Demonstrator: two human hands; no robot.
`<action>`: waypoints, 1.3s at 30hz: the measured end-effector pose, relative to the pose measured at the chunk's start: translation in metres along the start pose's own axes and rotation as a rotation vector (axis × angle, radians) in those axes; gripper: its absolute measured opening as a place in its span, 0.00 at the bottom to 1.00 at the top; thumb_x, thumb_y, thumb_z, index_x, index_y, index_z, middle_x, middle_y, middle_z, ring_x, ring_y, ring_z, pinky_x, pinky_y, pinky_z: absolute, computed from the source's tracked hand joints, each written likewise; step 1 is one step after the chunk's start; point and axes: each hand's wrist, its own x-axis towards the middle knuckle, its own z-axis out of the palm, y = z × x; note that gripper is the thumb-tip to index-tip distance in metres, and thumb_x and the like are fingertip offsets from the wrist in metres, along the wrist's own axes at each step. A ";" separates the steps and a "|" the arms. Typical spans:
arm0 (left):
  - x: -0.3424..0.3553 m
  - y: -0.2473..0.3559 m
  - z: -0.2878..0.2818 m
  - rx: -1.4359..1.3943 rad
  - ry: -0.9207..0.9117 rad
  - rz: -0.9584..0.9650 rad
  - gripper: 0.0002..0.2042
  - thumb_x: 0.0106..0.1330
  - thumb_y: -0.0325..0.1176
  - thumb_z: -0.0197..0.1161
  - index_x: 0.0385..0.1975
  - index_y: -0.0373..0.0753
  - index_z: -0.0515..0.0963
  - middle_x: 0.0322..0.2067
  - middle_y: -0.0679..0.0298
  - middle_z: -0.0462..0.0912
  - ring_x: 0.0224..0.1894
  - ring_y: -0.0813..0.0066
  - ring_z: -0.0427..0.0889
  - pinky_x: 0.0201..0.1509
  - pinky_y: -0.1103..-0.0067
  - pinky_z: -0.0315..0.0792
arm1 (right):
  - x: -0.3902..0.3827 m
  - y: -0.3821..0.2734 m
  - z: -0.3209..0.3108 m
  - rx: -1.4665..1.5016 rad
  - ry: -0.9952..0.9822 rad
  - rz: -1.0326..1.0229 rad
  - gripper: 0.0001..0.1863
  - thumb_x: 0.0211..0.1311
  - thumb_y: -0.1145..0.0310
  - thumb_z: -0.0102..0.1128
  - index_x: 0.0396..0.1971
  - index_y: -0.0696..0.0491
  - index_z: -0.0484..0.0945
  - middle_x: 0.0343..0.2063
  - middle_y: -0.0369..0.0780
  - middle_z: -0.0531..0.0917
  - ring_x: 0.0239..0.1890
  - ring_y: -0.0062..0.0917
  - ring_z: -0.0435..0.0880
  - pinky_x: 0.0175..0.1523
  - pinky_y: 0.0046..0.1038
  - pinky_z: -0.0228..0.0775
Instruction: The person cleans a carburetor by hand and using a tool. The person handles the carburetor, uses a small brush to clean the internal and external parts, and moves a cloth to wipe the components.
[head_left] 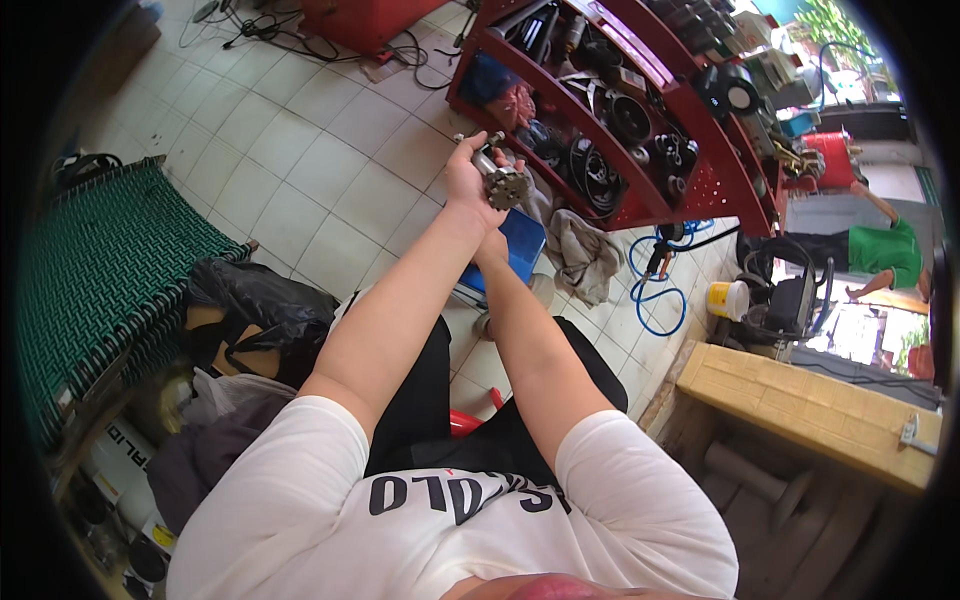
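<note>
In front of me, my left hand [468, 183] is wrapped round a grey metal machine part [506, 186]. This part has a short shaft-like body and a round, notched end facing me; its exact kind does not show. My right hand [491, 246] is just below, close against the left wrist and palm. Most of its fingers are hidden behind the left hand and the part, so their grip cannot be made out. Beneath both hands a flat blue case [522, 245] lies on the floor.
A red tool rack [690, 150] full of tools and parts stands ahead right, with a grey rag [582, 258] at its foot. A blue hose [655, 310] coils near a white bucket [728, 299]. A green woven cot [110, 270] is left. A person in green [885, 255] is far right.
</note>
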 end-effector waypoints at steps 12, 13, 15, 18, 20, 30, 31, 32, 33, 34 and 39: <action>-0.012 0.023 -0.009 0.013 0.014 0.072 0.15 0.69 0.43 0.68 0.29 0.40 0.74 0.21 0.69 0.77 0.24 0.77 0.80 0.59 0.73 0.81 | -0.063 -0.029 -0.093 0.856 -0.246 0.239 0.17 0.78 0.55 0.57 0.39 0.55 0.82 0.24 0.36 0.79 0.20 0.26 0.80 0.26 0.32 0.79; -0.010 0.022 -0.006 0.024 0.004 0.076 0.15 0.69 0.43 0.68 0.29 0.40 0.74 0.21 0.69 0.77 0.25 0.77 0.80 0.58 0.73 0.81 | -0.065 -0.023 -0.117 0.910 -0.207 0.171 0.17 0.77 0.54 0.59 0.39 0.54 0.82 0.24 0.37 0.79 0.19 0.25 0.79 0.25 0.31 0.76; -0.020 0.029 0.003 0.057 0.003 0.102 0.15 0.69 0.43 0.68 0.29 0.40 0.74 0.21 0.69 0.77 0.25 0.77 0.80 0.58 0.73 0.80 | -0.092 -0.038 -0.176 0.980 -0.082 -0.018 0.16 0.79 0.56 0.58 0.38 0.55 0.81 0.21 0.34 0.77 0.16 0.21 0.72 0.21 0.28 0.64; -0.029 0.023 0.014 0.100 0.010 0.119 0.15 0.70 0.43 0.67 0.29 0.40 0.73 0.21 0.68 0.77 0.24 0.77 0.81 0.59 0.74 0.80 | -0.156 -0.047 -0.263 1.231 0.123 -0.207 0.14 0.81 0.60 0.58 0.38 0.55 0.80 0.20 0.33 0.77 0.16 0.15 0.73 0.22 0.21 0.63; -0.031 0.021 0.013 0.132 0.000 0.122 0.15 0.70 0.43 0.67 0.29 0.40 0.73 0.22 0.68 0.77 0.24 0.76 0.81 0.59 0.73 0.80 | -0.191 -0.044 -0.295 1.429 0.247 -0.355 0.10 0.79 0.65 0.60 0.39 0.56 0.80 0.24 0.35 0.83 0.18 0.15 0.76 0.24 0.19 0.66; -0.048 0.045 -0.008 0.217 0.158 0.268 0.15 0.69 0.50 0.64 0.33 0.44 0.74 0.28 0.71 0.82 0.39 0.69 0.87 0.51 0.70 0.79 | -0.227 -0.053 -0.297 1.199 0.200 -0.812 0.09 0.69 0.69 0.68 0.42 0.59 0.84 0.27 0.35 0.87 0.26 0.13 0.82 0.31 0.20 0.75; -0.056 0.030 0.002 0.230 0.195 0.286 0.15 0.68 0.50 0.65 0.33 0.45 0.75 0.29 0.71 0.82 0.42 0.69 0.88 0.50 0.69 0.78 | -0.230 -0.047 -0.302 1.169 0.195 -0.839 0.09 0.69 0.69 0.68 0.42 0.59 0.84 0.27 0.35 0.88 0.26 0.13 0.82 0.31 0.20 0.75; -0.064 0.018 0.012 0.244 0.231 0.307 0.15 0.68 0.51 0.65 0.33 0.46 0.75 0.30 0.72 0.83 0.44 0.68 0.88 0.49 0.68 0.77 | -0.234 -0.041 -0.307 1.139 0.190 -0.866 0.09 0.69 0.69 0.68 0.41 0.59 0.84 0.28 0.36 0.88 0.26 0.13 0.82 0.31 0.21 0.75; -0.074 0.018 0.018 0.290 0.206 0.343 0.15 0.68 0.51 0.65 0.34 0.46 0.75 0.31 0.72 0.83 0.45 0.68 0.88 0.49 0.67 0.77 | -0.242 -0.041 -0.310 1.117 0.171 -0.905 0.09 0.69 0.69 0.68 0.40 0.59 0.84 0.28 0.36 0.89 0.26 0.13 0.83 0.31 0.21 0.75; -0.081 0.021 0.029 0.337 0.182 0.379 0.15 0.68 0.51 0.65 0.34 0.46 0.75 0.32 0.72 0.83 0.46 0.68 0.88 0.49 0.66 0.77 | -0.246 -0.042 -0.312 1.135 0.164 -0.916 0.09 0.69 0.69 0.68 0.40 0.59 0.84 0.29 0.36 0.89 0.26 0.13 0.83 0.31 0.21 0.75; -0.112 0.013 0.067 0.390 0.098 0.401 0.15 0.68 0.50 0.66 0.33 0.46 0.75 0.29 0.71 0.82 0.43 0.69 0.87 0.46 0.69 0.79 | -0.259 -0.045 -0.315 1.200 0.151 -0.948 0.09 0.69 0.69 0.67 0.41 0.59 0.84 0.31 0.38 0.91 0.25 0.14 0.82 0.31 0.21 0.75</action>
